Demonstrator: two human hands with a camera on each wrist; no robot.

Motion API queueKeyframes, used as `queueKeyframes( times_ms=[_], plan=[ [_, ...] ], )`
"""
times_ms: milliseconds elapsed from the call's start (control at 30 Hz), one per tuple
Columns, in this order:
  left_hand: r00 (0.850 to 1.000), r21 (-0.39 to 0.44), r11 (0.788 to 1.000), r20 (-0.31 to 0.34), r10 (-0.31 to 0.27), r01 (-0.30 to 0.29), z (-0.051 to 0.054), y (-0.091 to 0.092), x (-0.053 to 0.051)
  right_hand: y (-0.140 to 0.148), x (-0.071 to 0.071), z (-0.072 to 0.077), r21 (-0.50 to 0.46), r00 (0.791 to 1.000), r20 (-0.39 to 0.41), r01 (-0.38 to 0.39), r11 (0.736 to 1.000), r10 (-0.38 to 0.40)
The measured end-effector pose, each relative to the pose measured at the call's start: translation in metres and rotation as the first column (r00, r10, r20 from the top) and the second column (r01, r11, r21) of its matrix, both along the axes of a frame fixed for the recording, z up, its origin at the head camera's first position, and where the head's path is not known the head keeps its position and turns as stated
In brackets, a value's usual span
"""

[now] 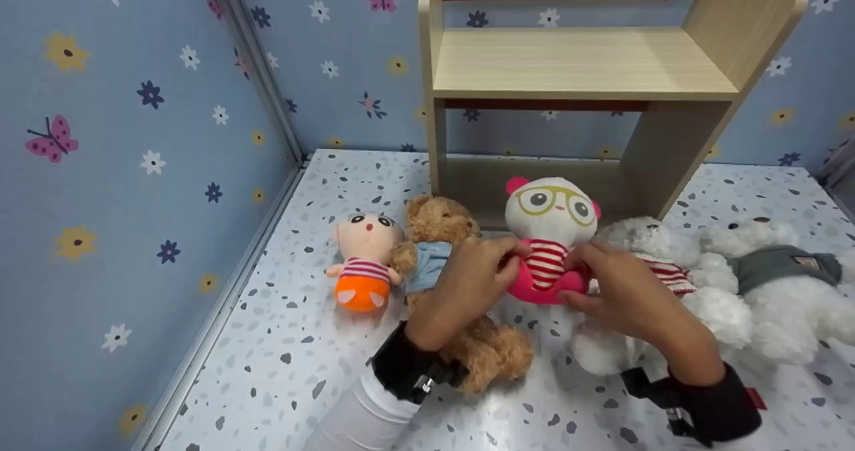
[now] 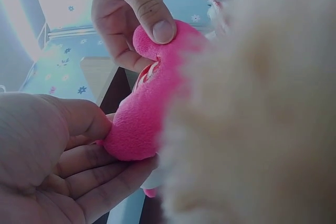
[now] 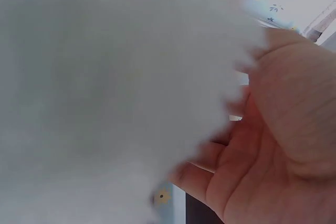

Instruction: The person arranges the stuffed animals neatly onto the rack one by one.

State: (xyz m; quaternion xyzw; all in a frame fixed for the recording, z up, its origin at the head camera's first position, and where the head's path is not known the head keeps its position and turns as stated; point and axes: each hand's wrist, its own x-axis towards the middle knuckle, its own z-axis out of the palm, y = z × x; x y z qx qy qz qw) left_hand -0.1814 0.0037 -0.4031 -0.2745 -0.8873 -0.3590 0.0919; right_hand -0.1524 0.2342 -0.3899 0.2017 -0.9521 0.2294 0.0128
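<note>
Panda doll (image 1: 546,264) held head-up before lower bay of shelf (image 1: 581,60), toward back edge of table (image 1: 260,357); contact with tabletop cannot be told. Left hand (image 1: 467,284) and right hand (image 1: 633,292) each pinch pink limb, one per side. Judged risks: uneven pull could twist doll or slip plush from fingers; low left wrist could drag brown bear (image 1: 427,260); right hand could nudge striped-top white bear (image 1: 670,277) toward table's right edge.
</note>
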Motion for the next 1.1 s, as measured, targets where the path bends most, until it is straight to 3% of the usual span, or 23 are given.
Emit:
queueKeyframes(
  times_ms=[833, 1100],
  plan=[
    [0.999, 0.06, 0.998, -0.044, -0.019, 0.022, 0.002, -0.0023, 0.0017, 0.0003, 0.0039, 0.0043, -0.024, 0.993, -0.118, -0.034, 0.999, 0.031],
    [0.998, 0.076, 0.997, -0.057, -0.028, 0.032, 0.0071, -0.0049, 0.005, -0.001, 0.0085, 0.0089, -0.034, 0.983, -0.177, -0.05, 0.998, 0.043]
  ],
)
